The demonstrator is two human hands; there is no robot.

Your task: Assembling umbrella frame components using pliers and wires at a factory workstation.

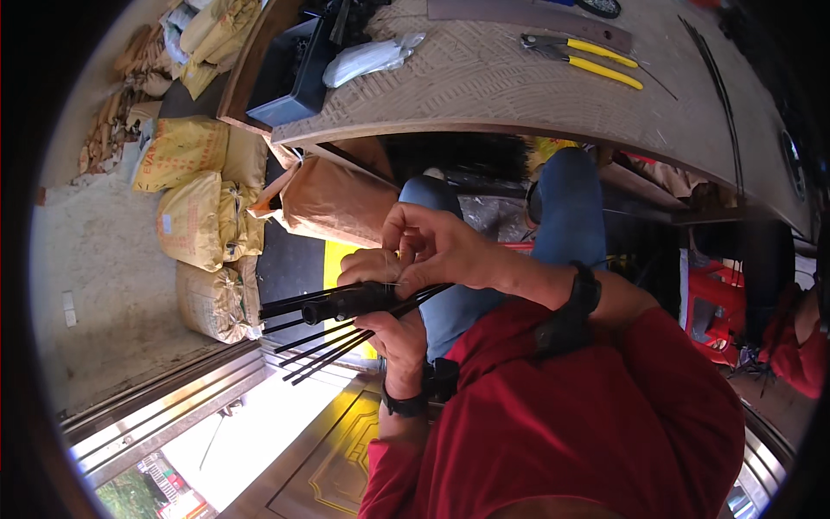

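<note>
My left hand is wrapped round a black tube with a round, hollow-looking end, held tilted over my lap. Several thin black rods run alongside the tube and fan out to the left, like the ribs of an umbrella frame. My right hand is closed in a pinch just above the tube, close to the left fingers. Between the two hands a fine pale thread or wire shows faintly. Where the rods meet the tube is partly hidden by my fingers.
Ahead stands a worktable bearing yellow-handled pincers, a blue bin and a clear plastic bag. Stuffed yellow sacks pile up at left. A brown paper-like sack sits below the table. Another person's sleeve shows at right.
</note>
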